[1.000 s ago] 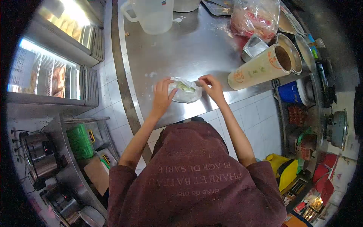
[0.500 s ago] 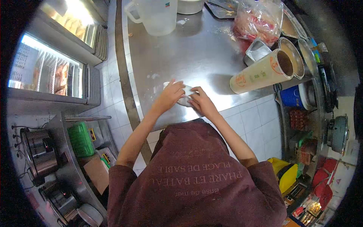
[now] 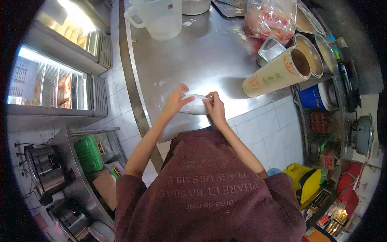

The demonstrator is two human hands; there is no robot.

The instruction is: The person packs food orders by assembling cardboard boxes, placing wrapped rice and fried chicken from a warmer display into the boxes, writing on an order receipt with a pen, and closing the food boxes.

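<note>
The left hand cups and the right hand pinches a soft-looking, white, rounded bundle at ten and two o'clock, seemingly steadying its rim, at the grey steel counter's six-o'clock side.

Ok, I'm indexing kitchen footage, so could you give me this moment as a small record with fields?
left hand: at the bundle's left end, thumb against it; grip unclear
right hand: fingertips pinching the bundle's right end
item between hands: white bundle, oblong; material and contents cannot be told
surface: metal table, white smudges left of the hands
far left on table: translucent pitcher with handle
right on table: tall printed container
far right: clear plastic bag, reddish contents
</note>
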